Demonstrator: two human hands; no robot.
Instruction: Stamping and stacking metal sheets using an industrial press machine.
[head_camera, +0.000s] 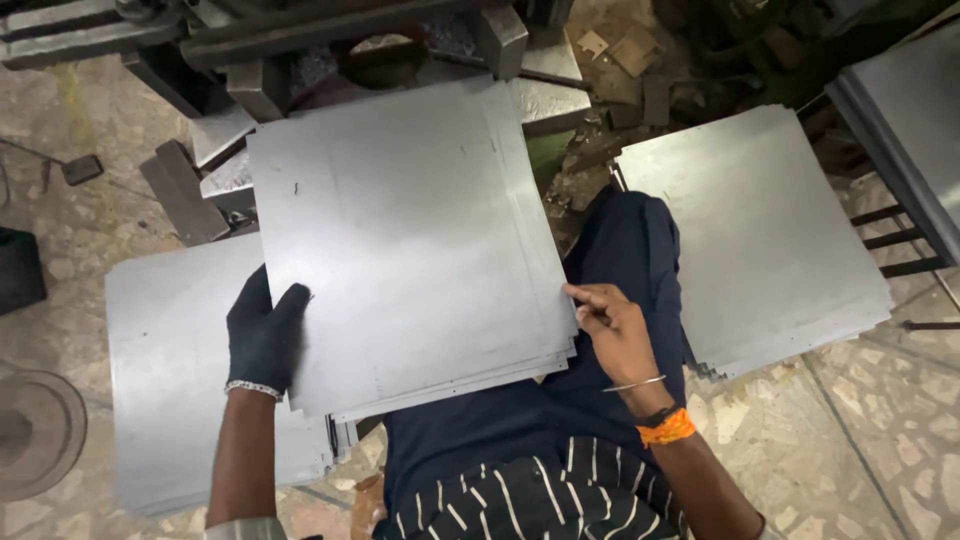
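— Nearest the lens, what do you see?

— Striped shirt (520, 500) at the bottom edge, then dark trousers (620, 300) running up the middle. The person sits on a stone floor (880, 440).

— And the hands?

— Left hand (262, 335) wears a dark glove, with a bead bracelet at the wrist. It clasps the left edge of a pile of grey metal sheets (410, 240), thumb lying on top, fingers tucked under out of sight. Right hand (612, 330) is bare, with a thin bangle and an orange band at the wrist. Its fingers are curled and pinch the pile's lower right corner.

— Where do those sheets sit?

— Across the lap, tilted a bit, far edge reaching the base of a dark machine (300, 50). Edges are fanned at the near right corner, so several sheets show.

— Anything else nearby?

— Two more stacks. Left stack (170, 380) lies flat on the floor, partly under the held pile and the gloved hand. Right stack (760, 230) lies beside the trousers, well apart from the right hand. A grey panel (910, 120) leans at the far right over a black rack. A round disc (35, 430) lies at the left edge.
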